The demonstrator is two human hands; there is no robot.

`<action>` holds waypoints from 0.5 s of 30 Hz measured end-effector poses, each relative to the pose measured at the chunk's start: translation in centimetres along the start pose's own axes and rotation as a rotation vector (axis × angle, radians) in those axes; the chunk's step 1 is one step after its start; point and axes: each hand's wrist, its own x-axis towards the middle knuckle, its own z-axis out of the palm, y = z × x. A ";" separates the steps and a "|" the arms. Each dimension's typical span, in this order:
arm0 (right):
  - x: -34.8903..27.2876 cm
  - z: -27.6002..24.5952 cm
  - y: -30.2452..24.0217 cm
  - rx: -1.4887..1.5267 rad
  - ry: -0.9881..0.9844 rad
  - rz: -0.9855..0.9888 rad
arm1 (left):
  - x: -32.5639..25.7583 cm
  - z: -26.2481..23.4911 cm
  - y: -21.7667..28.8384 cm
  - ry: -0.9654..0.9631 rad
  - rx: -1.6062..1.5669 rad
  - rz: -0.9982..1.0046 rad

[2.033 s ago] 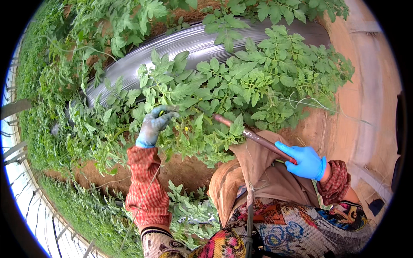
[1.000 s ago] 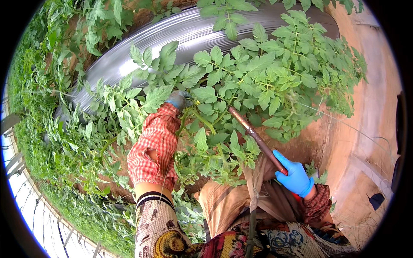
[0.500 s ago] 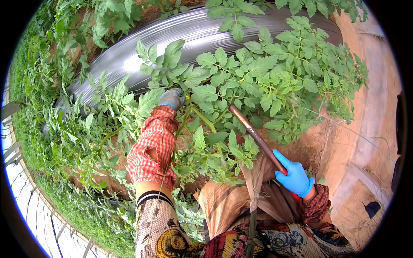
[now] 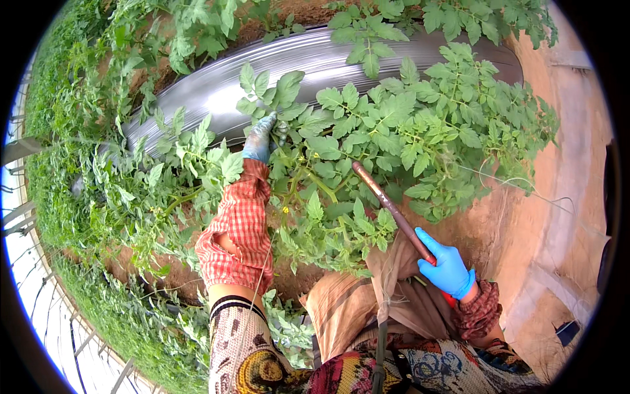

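Note:
Amid the leaves of a tomato plant [image 4: 387,111] is my left hand [image 4: 261,139], in a soiled bluish glove. Its thumb points up, apart from the bent fingers, next to a leafy shoot [image 4: 287,88]; the leaves partly cover the fingertips. Small yellow flowers [image 4: 302,157] show just right of that hand. My right hand [image 4: 447,268], in a bright blue glove, is closed around a slim brown rod [image 4: 394,209], with one finger laid along it. The rod slants up and left, its far tip among the stems. Something red shows below the right hand.
Shiny silver-black plastic film [image 4: 216,92] covers the bed behind the plant. Dense tomato foliage [image 4: 85,177] fills the left side. A thin string [image 4: 551,197] hangs at the right, over a bare soil path [image 4: 525,217]. Brown cloth [image 4: 341,302] covers my lap.
My left hand has moved up from beside the yellow flowers toward the leafy shoot, its thumb lifting away from the fingers. My right hand and the rod have hardly moved.

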 end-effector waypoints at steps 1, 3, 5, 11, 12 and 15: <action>-0.5 0.0 0.0 -0.009 -0.003 0.007 | -0.8 0.8 0.4 0.012 0.054 -0.019; -1.1 -0.4 0.0 -0.026 -0.006 0.003 | -0.6 0.7 0.6 -0.041 0.259 -0.063; -1.7 -0.7 0.3 -0.034 0.000 0.003 | 1.4 -0.2 -1.7 -0.031 0.500 -0.075; -0.2 -1.1 1.6 0.005 -0.032 0.034 | 8.5 -2.3 -8.8 -0.117 1.417 0.013; 0.1 -1.0 1.8 0.011 -0.025 0.046 | 8.8 -1.7 -9.3 -0.117 1.521 0.035; 1.1 -1.0 1.9 0.031 -0.038 0.075 | 9.8 -2.6 -11.1 -0.261 1.525 0.024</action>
